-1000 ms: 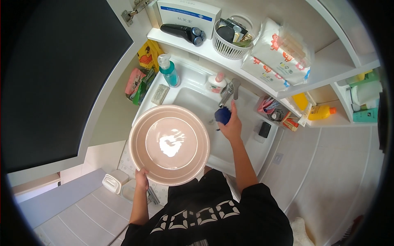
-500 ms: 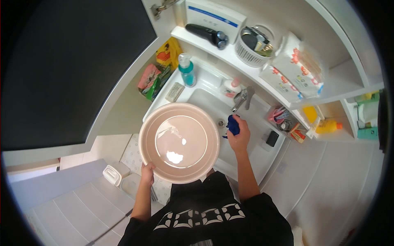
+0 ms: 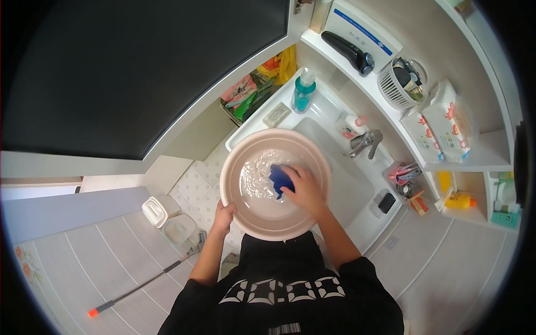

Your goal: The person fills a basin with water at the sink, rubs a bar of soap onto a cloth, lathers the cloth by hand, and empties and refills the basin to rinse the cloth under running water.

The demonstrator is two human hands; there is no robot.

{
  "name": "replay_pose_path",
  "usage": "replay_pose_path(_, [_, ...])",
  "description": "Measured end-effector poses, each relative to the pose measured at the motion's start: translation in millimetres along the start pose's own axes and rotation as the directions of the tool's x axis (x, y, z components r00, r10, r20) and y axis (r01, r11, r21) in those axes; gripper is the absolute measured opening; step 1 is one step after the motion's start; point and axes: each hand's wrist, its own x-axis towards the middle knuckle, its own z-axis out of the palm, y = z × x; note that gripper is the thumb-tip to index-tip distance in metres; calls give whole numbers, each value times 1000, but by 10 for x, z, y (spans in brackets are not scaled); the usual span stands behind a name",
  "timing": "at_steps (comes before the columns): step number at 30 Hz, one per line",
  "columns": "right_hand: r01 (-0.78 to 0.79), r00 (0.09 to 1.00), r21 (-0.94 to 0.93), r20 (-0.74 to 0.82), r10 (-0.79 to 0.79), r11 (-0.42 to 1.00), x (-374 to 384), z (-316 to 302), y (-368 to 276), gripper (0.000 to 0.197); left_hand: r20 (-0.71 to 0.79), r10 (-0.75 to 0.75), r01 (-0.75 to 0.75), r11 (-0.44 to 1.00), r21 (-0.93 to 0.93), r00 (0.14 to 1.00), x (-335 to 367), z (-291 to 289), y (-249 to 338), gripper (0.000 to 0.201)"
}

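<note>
A round pale pink basin (image 3: 230,177) with water in it rests partly over the white sink (image 3: 357,192). My left hand (image 3: 224,218) grips the basin's rim at its near left side, fingers closed round the edge. Inside the basin, my right hand (image 3: 302,188) is closed on a dark blue cloth (image 3: 281,181), and the water around it ripples. The cloth hangs crumpled from the fingers at the water. Parts of the sink bowl are hidden beneath the basin.
A grey metal faucet (image 3: 365,144), a pump bottle (image 3: 354,126), a teal bottle (image 3: 304,92) and a soap bar (image 3: 276,115) stand around the sink. Above are a shelf with a black shaver (image 3: 349,52), a white basket (image 3: 399,89) and tissue packs (image 3: 444,125). A mirrored door (image 3: 139,72) hangs at left.
My right hand has brought the blue cloth leftward from over the sink into the basin, and the still water now ripples. My left hand still holds the rim. The view has shifted.
</note>
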Motion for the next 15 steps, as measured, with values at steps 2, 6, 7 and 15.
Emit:
replay_pose_path(2, [32,995,5,-93,-31,999,-44,-33,151,57,-1,-9,9,1000,6,1000,-8,52,39,47])
replay_pose_path(6, [21,927,-249,-357,-112,968,-176,-228,197,59,13,2,-3,999,51,1000,23,79,36,45])
replay_pose_path(7, [-135,857,-250,-515,-14,959,-228,-262,209,57,19,-2,1,999,51,1000,39,63,18,45])
replay_pose_path(15, [-457,694,792,33,719,405,-648,88,991,47,111,-22,16,998,60,994,135,-34,-79,49])
